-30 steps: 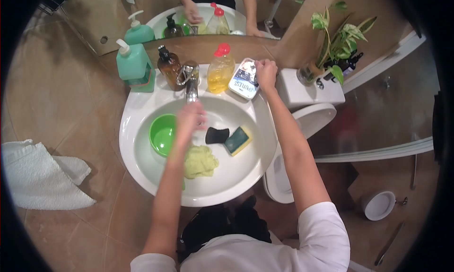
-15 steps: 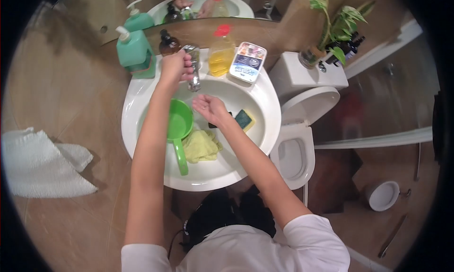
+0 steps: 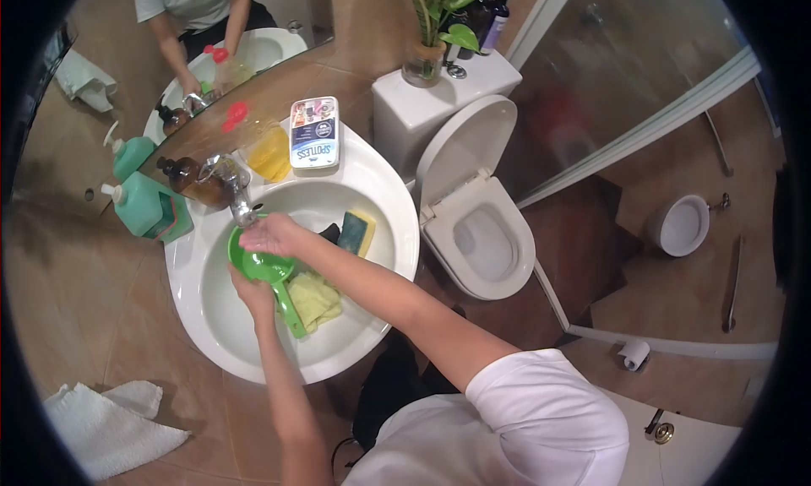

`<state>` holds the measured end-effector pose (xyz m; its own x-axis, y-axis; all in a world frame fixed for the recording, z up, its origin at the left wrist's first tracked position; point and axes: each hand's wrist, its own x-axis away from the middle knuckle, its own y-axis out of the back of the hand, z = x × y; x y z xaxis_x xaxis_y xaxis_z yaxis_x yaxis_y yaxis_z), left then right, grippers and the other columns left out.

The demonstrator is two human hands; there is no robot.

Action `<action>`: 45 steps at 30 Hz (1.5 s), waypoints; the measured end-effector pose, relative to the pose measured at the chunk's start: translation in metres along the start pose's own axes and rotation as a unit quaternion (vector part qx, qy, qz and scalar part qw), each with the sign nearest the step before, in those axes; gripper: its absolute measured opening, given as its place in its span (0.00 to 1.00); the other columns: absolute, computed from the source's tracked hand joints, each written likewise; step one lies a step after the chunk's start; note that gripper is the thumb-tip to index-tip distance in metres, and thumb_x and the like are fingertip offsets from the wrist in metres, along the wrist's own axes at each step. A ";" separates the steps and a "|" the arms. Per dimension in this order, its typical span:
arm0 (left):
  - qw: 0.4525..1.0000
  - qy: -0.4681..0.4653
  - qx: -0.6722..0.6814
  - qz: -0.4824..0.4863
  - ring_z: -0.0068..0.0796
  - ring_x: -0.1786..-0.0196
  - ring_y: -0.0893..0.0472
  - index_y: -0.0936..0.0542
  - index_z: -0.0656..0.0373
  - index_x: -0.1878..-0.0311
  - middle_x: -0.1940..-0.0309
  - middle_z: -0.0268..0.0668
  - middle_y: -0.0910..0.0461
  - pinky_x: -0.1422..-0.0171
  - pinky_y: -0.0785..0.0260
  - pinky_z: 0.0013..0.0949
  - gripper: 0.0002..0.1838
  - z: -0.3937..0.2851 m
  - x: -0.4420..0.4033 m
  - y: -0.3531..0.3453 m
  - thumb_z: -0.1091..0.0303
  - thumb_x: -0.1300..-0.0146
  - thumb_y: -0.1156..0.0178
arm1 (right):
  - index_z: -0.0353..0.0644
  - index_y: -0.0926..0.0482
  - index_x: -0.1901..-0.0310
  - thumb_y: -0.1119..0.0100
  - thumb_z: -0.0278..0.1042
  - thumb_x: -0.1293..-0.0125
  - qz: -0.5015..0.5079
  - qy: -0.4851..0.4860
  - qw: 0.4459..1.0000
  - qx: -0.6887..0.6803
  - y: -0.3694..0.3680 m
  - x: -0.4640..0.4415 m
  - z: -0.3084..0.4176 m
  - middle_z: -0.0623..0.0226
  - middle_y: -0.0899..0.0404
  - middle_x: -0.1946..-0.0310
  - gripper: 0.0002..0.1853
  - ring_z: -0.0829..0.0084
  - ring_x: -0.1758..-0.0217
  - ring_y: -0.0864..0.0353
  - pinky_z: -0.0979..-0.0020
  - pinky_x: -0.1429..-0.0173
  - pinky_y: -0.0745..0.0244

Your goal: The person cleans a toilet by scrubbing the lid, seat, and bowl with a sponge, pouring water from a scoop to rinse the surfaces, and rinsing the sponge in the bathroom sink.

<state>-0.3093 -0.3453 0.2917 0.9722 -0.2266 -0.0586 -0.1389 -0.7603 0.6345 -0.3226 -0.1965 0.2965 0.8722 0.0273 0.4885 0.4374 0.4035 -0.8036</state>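
Beneath the chrome faucet (image 3: 242,209), a green dipper (image 3: 269,269) sits in the white sink (image 3: 221,338), its handle pointing toward me. My left hand (image 3: 253,292) grips the near-left side of the dipper's cup, with some fingers hidden by it. Over the cup, my right hand (image 3: 270,235) is open below the spout, palm up and fingers stretched out. A crumpled yellow cloth (image 3: 314,302) lies beside the handle. Right of my right hand is a yellow-green sponge (image 3: 356,233), with a small black item (image 3: 331,233) partly hidden behind the wrist.
Along the sink's back stand green pump bottles (image 3: 150,206), a brown bottle (image 3: 196,182), a yellow-liquid bottle (image 3: 270,154) and a labelled white box (image 3: 314,133). A toilet (image 3: 477,237) is on the right. A white towel (image 3: 110,427) hangs at lower left.
My view has turned toward the right. My left hand has left the faucet and come down to the dipper's side. The right hand has moved under the spout, over the dipper.
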 end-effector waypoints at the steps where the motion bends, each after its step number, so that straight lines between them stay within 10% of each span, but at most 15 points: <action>1: 1.000 -0.012 0.015 0.019 0.50 0.34 0.38 0.46 0.72 0.33 0.37 0.57 0.40 0.30 0.47 0.39 0.34 -0.004 -0.004 -0.007 0.83 0.46 0.50 | 0.29 0.29 0.54 0.63 0.31 0.33 -0.002 0.005 1.000 -0.007 0.001 0.004 -0.001 0.49 0.23 0.61 0.16 0.58 0.63 0.20 0.64 0.59 0.21; 7: 0.983 -0.166 -0.046 0.063 0.52 0.40 0.31 0.36 0.70 0.39 0.42 0.56 0.33 0.35 0.41 0.40 0.28 0.019 -0.044 -0.041 0.85 0.47 0.52 | 0.24 0.29 0.53 0.51 0.31 0.36 -0.016 0.046 0.998 0.036 0.015 -0.004 -0.001 0.47 0.24 0.58 0.17 0.58 0.61 0.20 0.65 0.57 0.22; 10: 0.903 -0.392 -0.162 0.069 0.50 0.44 0.29 0.29 0.72 0.50 0.44 0.55 0.31 0.38 0.40 0.41 0.19 -0.004 -0.051 -0.037 0.83 0.47 0.49 | 0.30 0.26 0.61 0.52 0.30 0.37 0.001 0.104 0.989 0.105 0.017 -0.025 -0.011 0.52 0.25 0.64 0.10 0.64 0.64 0.21 0.66 0.65 0.24; 13: 0.943 -0.212 -0.078 0.245 0.40 0.53 0.23 0.25 0.69 0.58 0.57 0.43 0.23 0.49 0.32 0.44 0.11 -0.008 -0.050 -0.040 0.73 0.42 0.46 | 0.35 0.25 0.68 0.52 0.29 0.38 0.038 0.370 0.818 0.439 0.075 -0.148 -0.063 0.60 0.26 0.70 0.08 0.68 0.67 0.22 0.67 0.70 0.27; 17: 0.962 -0.125 -0.040 0.240 0.31 0.56 0.21 0.25 0.64 0.56 0.60 0.36 0.21 0.55 0.28 0.40 0.11 0.046 -0.093 -0.056 0.68 0.38 0.47 | 0.40 0.26 0.70 0.56 0.30 0.39 -0.023 0.234 0.913 0.333 0.039 -0.059 -0.030 0.65 0.29 0.74 0.08 0.72 0.70 0.26 0.69 0.72 0.32; 19: 0.912 0.144 0.313 0.221 0.24 0.57 0.21 0.27 0.59 0.52 0.58 0.34 0.22 0.56 0.26 0.33 0.12 0.043 -0.090 -0.062 0.65 0.36 0.48 | 0.42 0.27 0.71 0.57 0.31 0.40 -0.026 0.187 0.934 0.303 0.038 -0.045 -0.024 0.68 0.31 0.76 0.08 0.74 0.72 0.28 0.70 0.73 0.34; 21: 0.903 0.170 0.318 0.236 0.23 0.57 0.21 0.27 0.57 0.51 0.58 0.33 0.22 0.54 0.25 0.33 0.13 0.040 -0.085 -0.067 0.63 0.35 0.48 | 0.44 0.27 0.73 0.59 0.31 0.40 -0.012 0.111 0.963 0.247 0.043 -0.054 -0.027 0.71 0.33 0.78 0.09 0.76 0.74 0.31 0.71 0.74 0.37; 22: 0.892 0.194 0.325 0.247 0.23 0.56 0.21 0.28 0.56 0.50 0.58 0.32 0.23 0.52 0.25 0.32 0.13 0.039 -0.083 -0.068 0.61 0.34 0.49 | 0.44 0.29 0.72 0.61 0.32 0.40 0.060 0.085 0.986 -0.133 0.048 -0.056 -0.031 0.70 0.34 0.76 0.10 0.76 0.75 0.33 0.72 0.73 0.37; 25: 0.879 0.193 0.345 0.266 0.25 0.54 0.22 0.28 0.55 0.50 0.56 0.32 0.23 0.51 0.25 0.32 0.14 0.046 -0.081 -0.077 0.57 0.32 0.51 | 0.43 0.30 0.72 0.63 0.35 0.39 0.200 0.100 0.949 -0.222 0.059 -0.061 -0.040 0.70 0.34 0.75 0.11 0.75 0.75 0.35 0.73 0.72 0.38; 35: 0.824 0.275 0.395 0.298 0.29 0.48 0.25 0.29 0.53 0.46 0.51 0.36 0.25 0.48 0.27 0.35 0.17 0.068 -0.086 -0.084 0.55 0.31 0.56 | 0.44 0.27 0.66 0.54 0.35 0.41 0.014 0.122 0.969 -0.214 0.027 -0.027 -0.035 0.70 0.32 0.72 0.07 0.72 0.65 0.30 0.70 0.63 0.31; 36: 0.823 0.273 0.397 0.300 0.29 0.48 0.25 0.29 0.54 0.46 0.51 0.36 0.25 0.48 0.27 0.35 0.17 0.067 -0.084 -0.084 0.56 0.31 0.55 | 0.45 0.27 0.66 0.52 0.34 0.42 0.051 0.141 0.927 -0.344 0.023 -0.032 -0.042 0.70 0.31 0.71 0.06 0.73 0.63 0.29 0.69 0.61 0.30; 38: 0.825 0.264 0.397 0.304 0.30 0.48 0.24 0.29 0.54 0.46 0.51 0.36 0.25 0.48 0.27 0.36 0.17 0.062 -0.083 -0.083 0.56 0.31 0.55 | 0.47 0.25 0.66 0.48 0.34 0.44 0.168 0.170 0.511 -0.826 0.007 -0.037 -0.064 0.72 0.29 0.70 0.05 0.73 0.60 0.28 0.68 0.58 0.30; 39: 0.825 0.261 0.397 0.306 0.30 0.48 0.24 0.29 0.54 0.46 0.51 0.36 0.25 0.48 0.27 0.36 0.17 0.061 -0.082 -0.081 0.56 0.31 0.55 | 0.48 0.24 0.66 0.46 0.33 0.45 0.200 0.175 0.403 -0.876 0.003 -0.046 -0.073 0.72 0.28 0.70 0.05 0.73 0.59 0.28 0.67 0.57 0.29; 44: 0.816 0.235 0.398 0.346 0.30 0.48 0.24 0.29 0.54 0.46 0.51 0.37 0.25 0.48 0.27 0.37 0.17 0.048 -0.074 -0.078 0.56 0.32 0.54 | 0.45 0.24 0.56 0.57 0.44 0.35 0.219 0.247 0.344 -0.879 0.013 -0.090 -0.092 0.66 0.24 0.59 0.16 0.69 0.48 0.28 0.62 0.39 0.36; 45: 0.816 0.227 0.398 0.352 0.31 0.48 0.24 0.29 0.54 0.46 0.51 0.37 0.25 0.47 0.27 0.37 0.17 0.045 -0.071 -0.078 0.56 0.32 0.54 | 0.42 0.22 0.62 0.53 0.40 0.40 0.226 0.085 -0.003 -0.970 0.024 -0.085 -0.070 0.60 0.22 0.63 0.13 0.66 0.56 0.25 0.60 0.48 0.32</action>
<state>-0.3756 -0.2974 0.2115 0.5430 -0.6670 0.5102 -0.5966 -0.7340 -0.3247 -0.3707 -0.2534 0.2123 0.7944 -0.4430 0.4155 -0.5827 -0.3627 0.7273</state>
